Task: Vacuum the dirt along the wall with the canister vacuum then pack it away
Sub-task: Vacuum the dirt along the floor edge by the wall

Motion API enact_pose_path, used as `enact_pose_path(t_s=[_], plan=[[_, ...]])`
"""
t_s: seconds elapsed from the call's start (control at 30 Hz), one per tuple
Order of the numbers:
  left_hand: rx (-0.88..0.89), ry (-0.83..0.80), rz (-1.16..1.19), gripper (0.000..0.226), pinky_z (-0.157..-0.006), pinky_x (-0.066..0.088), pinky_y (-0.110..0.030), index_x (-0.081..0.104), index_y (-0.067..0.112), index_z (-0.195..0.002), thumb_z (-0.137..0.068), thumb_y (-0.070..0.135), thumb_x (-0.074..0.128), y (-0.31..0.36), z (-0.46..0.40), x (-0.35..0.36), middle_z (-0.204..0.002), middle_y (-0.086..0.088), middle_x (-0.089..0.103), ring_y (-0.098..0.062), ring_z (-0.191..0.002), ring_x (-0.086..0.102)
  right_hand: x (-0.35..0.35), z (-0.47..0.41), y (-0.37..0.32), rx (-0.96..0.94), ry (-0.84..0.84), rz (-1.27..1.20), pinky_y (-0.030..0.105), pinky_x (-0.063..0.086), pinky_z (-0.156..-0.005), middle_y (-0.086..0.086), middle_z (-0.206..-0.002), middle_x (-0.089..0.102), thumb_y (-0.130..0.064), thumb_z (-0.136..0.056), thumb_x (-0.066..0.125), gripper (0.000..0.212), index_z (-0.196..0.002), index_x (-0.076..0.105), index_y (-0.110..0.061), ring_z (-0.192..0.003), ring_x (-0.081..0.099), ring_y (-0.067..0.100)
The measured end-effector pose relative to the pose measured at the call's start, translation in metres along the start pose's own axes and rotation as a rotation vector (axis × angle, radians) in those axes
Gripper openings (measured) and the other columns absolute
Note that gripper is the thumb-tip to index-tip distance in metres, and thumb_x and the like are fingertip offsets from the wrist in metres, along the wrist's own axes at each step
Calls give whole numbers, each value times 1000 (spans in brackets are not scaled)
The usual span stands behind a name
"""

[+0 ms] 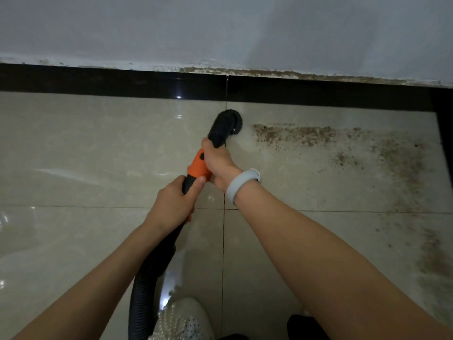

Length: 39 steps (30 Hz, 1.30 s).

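Observation:
A black round brush nozzle (229,122) rests on the beige tile floor close to the black skirting (122,82). It joins an orange and black handle (199,165). My right hand (218,164) grips the front of the handle, just behind the nozzle. My left hand (175,203) grips the black rear part, where the ribbed black hose (144,288) curves down to the bottom edge. Brown dirt (294,134) lies on the tile just right of the nozzle and spreads toward the right. The canister itself is out of view.
The grey wall (220,30) has a dirty brown line above the skirting. A black border strip (445,133) runs down the right side. A white beaded shoe (181,320) stands at the bottom, with a dark shape (306,327) beside it.

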<state>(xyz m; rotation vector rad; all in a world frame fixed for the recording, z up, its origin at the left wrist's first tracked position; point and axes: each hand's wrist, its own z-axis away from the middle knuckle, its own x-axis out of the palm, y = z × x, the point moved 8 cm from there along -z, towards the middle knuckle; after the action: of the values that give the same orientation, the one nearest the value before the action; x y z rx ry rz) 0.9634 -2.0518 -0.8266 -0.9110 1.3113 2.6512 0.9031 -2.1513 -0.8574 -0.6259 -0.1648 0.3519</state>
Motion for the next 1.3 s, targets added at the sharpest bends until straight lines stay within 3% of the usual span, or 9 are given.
enact_pose_path(t_s=[0.33,0.47,0.57,0.87,0.93,1.07,1.17,1.3], plan=[[25,-93,-32,44,-40,40,-15,52,9,-78,-90,51,47,-5,11,3,-48,-3,58,-10,-36,53,-8,5,20,17,-2,-44,50,50,-93,7,-84,55,-38,-97,43,29,-80,45,-15,-100,62,36],[22,-163,-24,40,-40,39,-15,51,10,-75,-90,47,50,-14,23,11,-46,-1,56,-9,-36,51,-25,9,45,16,114,-19,49,49,-94,13,-104,61,-44,-95,43,38,-105,49,-8,-101,61,33],[42,-214,-39,39,-41,40,-15,52,9,-77,-91,46,50,-14,28,21,-48,-1,57,-9,-37,52,-36,11,60,49,123,-55,49,49,-92,14,-107,61,-47,-94,43,41,-108,45,-9,-100,62,33],[28,-114,-105,26,-49,41,-16,50,23,-78,-90,47,49,-32,38,12,-56,2,63,-3,-46,58,-38,-5,19,-61,148,-94,50,49,-93,16,-107,59,-41,-95,46,39,-111,43,-6,-102,61,38],[20,-89,-98,28,-50,43,-22,50,21,-77,-90,47,49,-36,38,7,-56,1,62,-6,-45,58,-28,-2,23,-56,131,-163,49,52,-89,8,-91,55,-40,-94,51,38,-108,43,-6,-91,64,33],[-5,-58,-30,33,-46,44,-18,51,13,-72,-92,40,50,-44,35,-5,-51,-4,61,-13,-43,58,2,8,36,-37,-6,-328,37,58,-60,7,-76,51,-30,-89,62,31,-99,41,-9,-46,62,18],[11,-42,-24,37,-45,42,-17,52,9,-73,-93,40,48,-41,27,-12,-50,-6,61,-14,-42,58,15,9,36,-39,-58,-318,34,56,-55,8,-67,55,-32,-91,59,27,-93,46,-8,-44,61,19],[38,-26,-7,38,-44,44,-18,53,8,-77,-93,42,48,-25,9,-10,-51,-4,61,-14,-41,57,10,2,11,-53,-9,-316,30,53,-50,8,-64,53,-37,-93,53,31,-90,45,-7,-40,56,18]])
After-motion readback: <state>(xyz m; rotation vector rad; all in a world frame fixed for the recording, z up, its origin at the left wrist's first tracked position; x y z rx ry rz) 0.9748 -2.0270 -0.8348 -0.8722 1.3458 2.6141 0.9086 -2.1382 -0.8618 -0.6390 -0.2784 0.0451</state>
